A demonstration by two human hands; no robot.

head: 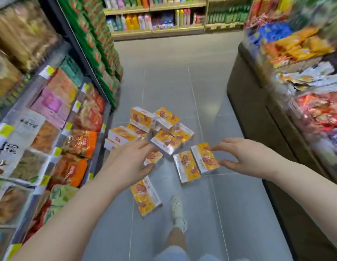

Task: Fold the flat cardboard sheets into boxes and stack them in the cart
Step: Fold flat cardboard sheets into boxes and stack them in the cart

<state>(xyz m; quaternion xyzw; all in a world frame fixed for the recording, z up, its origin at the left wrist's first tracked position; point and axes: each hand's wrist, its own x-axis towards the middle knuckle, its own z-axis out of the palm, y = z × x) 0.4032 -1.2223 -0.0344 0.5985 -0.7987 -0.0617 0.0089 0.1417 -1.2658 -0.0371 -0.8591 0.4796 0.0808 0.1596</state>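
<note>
**Both hands reach for the boxes on the floor**

We're in a shop aisle, and orange-and-yellow boxes (163, 140) lie scattered on the grey floor (201, 81) between the left shelf (50, 129) and the right counter (258, 113). No cart in sight from this view, and no flat sheets that I can make out, as the pile looks already folded.

Left hand (130, 161) hangs above the near edge of the pile, fingers spread and loosely bent, gripping nothing; one box (153, 157) peeks out just under its fingertips. Right hand (244, 157) is wide open too, thumb low, fingers high, framing the right edge of a box (205, 157) that lies beside a twin (185, 166). Whether it's touching yet, I can't tell.

The smart play, I'd say: close thumb and fingers across the box's short sides, not its thin faces, so it doesn't crush. Take one per hand, and keep them square for stacking. One more box (146, 196) lies closest, near the shoe (177, 208).
</note>
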